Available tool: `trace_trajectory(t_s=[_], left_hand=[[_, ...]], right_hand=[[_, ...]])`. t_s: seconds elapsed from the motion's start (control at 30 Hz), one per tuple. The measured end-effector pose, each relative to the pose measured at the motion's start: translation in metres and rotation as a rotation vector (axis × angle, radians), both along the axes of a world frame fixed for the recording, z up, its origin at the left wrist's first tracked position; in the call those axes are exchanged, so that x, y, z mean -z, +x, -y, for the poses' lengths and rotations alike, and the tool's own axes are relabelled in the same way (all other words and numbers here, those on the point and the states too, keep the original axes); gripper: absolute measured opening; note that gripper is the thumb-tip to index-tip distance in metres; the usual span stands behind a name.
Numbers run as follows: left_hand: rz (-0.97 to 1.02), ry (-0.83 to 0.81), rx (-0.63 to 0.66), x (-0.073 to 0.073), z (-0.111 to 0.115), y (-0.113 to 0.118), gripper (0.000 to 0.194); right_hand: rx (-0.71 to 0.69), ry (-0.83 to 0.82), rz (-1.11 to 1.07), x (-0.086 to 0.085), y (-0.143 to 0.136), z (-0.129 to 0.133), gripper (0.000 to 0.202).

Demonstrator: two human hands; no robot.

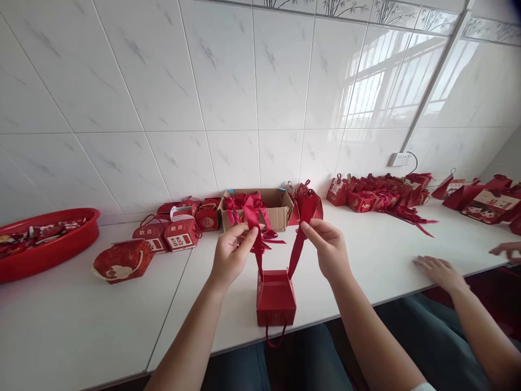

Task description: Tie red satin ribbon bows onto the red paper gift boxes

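White tiled wall [228, 81] standing beyond white table [114, 326]. Left hand [234, 250] pinching red ribbon strand [259, 252], right hand [329, 247] pinching second strand [297, 251]; both rising from red box [277, 304] sitting at near edge, middle.

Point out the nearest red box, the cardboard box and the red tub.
Nearest red box [276, 317]: head view, near side.
Cardboard box [280, 219]: head view, front wall.
Red tub [57, 256]: head view, outer wall.

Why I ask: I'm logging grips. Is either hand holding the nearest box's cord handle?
No: the left hand and right hand each pinch ribbon, while the cord handle hangs below them, untouched.
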State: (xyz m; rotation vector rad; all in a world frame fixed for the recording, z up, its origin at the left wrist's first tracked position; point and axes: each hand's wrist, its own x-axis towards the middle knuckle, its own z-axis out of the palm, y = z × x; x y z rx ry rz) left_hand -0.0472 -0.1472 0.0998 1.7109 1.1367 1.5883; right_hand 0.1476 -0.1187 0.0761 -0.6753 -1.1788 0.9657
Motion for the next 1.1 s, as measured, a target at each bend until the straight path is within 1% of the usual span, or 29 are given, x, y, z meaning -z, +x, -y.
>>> trace_trajectory(t_s=[0.1, 0.17, 0.3, 0.4, 0.47, 0.57, 0.67, 0.77, 0.87, 0.97, 1.1], left_hand=[[0.017, -0.001, 0.023, 0.0, 0.0, 0.002, 0.025], [-0.009, -0.002, 0.022, 0.0, 0.0, 0.002, 0.024], [-0.045, 0.001, 0.002, 0.001, 0.0, 0.002, 0.026], [-0.028, 0.007, -0.037, 0.0, 0.0, 0.004, 0.027], [-0.004, 0.015, -0.04, 0.0, 0.001, 0.006, 0.028], [0.018, 0.011, 0.048, -0.001, 0.002, 0.01, 0.03], [-0.037, 0.006, 0.138, -0.003, 0.002, 0.014, 0.034], [-0.143, 0.0, 0.164, -0.006, 0.002, 0.018, 0.033], [-0.197, -0.008, 0.165, -0.009, 0.002, 0.02, 0.03], [-0.188, -0.039, 0.195, -0.011, 0.002, 0.021, 0.026], [-0.143, -0.152, 0.347, -0.009, -0.002, 0.017, 0.022]], right_hand=[[-0.012, 0.002, -0.017, -0.001, -0.002, 0.001, 0.016], [-0.019, 0.002, -0.027, -0.002, -0.003, 0.001, 0.015], [-0.031, -0.006, -0.048, -0.001, -0.005, 0.001, 0.015], [-0.049, -0.013, -0.055, 0.0, -0.005, 0.001, 0.016], [-0.066, -0.021, -0.058, 0.0, -0.006, 0.001, 0.017], [-0.135, -0.036, -0.008, -0.005, -0.008, 0.002, 0.019], [-0.235, -0.029, 0.113, -0.014, -0.011, 0.005, 0.019], [-0.34, 0.015, 0.211, -0.021, -0.014, 0.008, 0.018], [-0.439, 0.064, 0.225, -0.022, -0.015, 0.009, 0.018], [-0.476, 0.074, 0.201, -0.02, -0.018, 0.008, 0.021], [-0.438, 0.11, 0.181, -0.014, -0.017, -0.002, 0.022]])
